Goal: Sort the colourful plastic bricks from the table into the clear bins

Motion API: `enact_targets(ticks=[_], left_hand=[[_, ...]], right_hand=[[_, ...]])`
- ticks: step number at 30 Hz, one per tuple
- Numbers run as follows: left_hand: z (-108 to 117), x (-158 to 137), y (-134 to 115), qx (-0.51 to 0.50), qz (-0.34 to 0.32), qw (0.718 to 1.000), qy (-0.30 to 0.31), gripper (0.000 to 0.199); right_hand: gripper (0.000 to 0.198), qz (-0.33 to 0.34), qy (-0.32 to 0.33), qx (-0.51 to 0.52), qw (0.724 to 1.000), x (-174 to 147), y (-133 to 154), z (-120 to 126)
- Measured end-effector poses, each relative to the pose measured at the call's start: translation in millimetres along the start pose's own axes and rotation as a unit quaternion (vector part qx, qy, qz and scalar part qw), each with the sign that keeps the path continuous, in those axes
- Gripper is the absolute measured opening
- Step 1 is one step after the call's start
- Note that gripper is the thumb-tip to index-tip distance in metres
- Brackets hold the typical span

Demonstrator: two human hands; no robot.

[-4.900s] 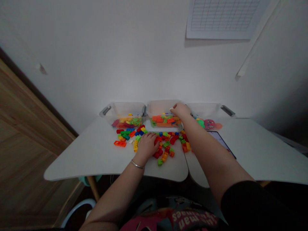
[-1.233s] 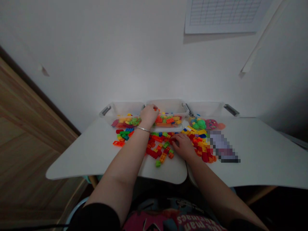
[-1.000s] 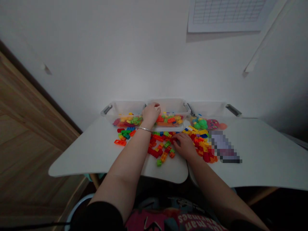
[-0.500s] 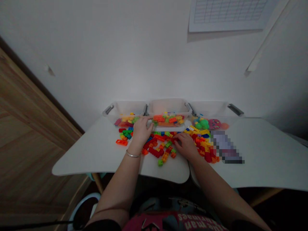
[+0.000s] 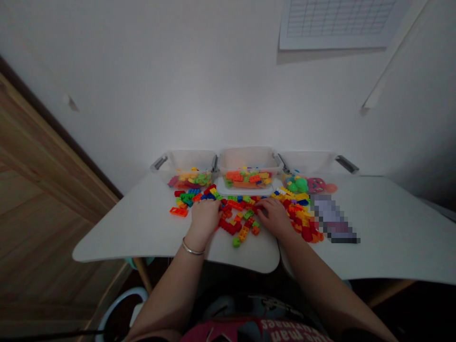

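Colourful toy building bricks (image 5: 231, 227) lie in a loose spread on the white table. My left hand (image 5: 205, 219), with a silver bangle at the wrist, is low over the left side of the spread. Its fingers curl down among the bricks, and their tips are hidden. My right hand (image 5: 275, 216) rests at the right of the middle bricks, its fingers bent together at a red toy brick (image 5: 257, 207). Closest to me lies a light green brick (image 5: 236, 242). An orange brick (image 5: 178, 212) is left of my left hand.
Three clear plastic boxes stand along the wall: a left box (image 5: 192, 159) and a middle box (image 5: 249, 156) with bricks, and a right box (image 5: 309, 159) with rounded toys. A blurred-out flat object (image 5: 335, 221) lies beside the right-hand brick pile (image 5: 302, 221).
My left hand has come back from the front of the middle box, down toward me onto the bricks. My right hand has stayed nearly in place.
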State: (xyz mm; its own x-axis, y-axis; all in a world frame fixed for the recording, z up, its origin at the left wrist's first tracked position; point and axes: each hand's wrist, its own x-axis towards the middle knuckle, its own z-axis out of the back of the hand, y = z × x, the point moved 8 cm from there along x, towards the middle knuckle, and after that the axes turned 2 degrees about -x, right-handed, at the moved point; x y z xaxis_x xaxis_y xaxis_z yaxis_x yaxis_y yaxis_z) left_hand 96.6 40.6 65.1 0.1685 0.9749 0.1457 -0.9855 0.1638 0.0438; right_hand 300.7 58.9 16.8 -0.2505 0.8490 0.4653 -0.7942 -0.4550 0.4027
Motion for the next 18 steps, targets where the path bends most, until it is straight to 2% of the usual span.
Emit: enact_targets(ticks=[8, 14, 18], left_hand=[[-6.1, 3.6, -1.7, -0.015, 0.001, 1.000, -0.002, 0.018], [1.4, 2.4, 2.5, -0.028, 0.021, 0.999, -0.038, 0.018], [-0.9, 1.6, 3.8, -0.018, 0.029, 0.999, -0.008, 0.019]], right_hand=[[0.017, 0.005, -0.006, -0.004, 1.000, -0.2, 0.9, 0.8], [0.016, 0.002, -0.003, -0.002, 1.000, -0.4, 0.9, 0.7], [0.016, 0.000, 0.000, 0.001, 1.000, -0.4, 0.5, 0.7]])
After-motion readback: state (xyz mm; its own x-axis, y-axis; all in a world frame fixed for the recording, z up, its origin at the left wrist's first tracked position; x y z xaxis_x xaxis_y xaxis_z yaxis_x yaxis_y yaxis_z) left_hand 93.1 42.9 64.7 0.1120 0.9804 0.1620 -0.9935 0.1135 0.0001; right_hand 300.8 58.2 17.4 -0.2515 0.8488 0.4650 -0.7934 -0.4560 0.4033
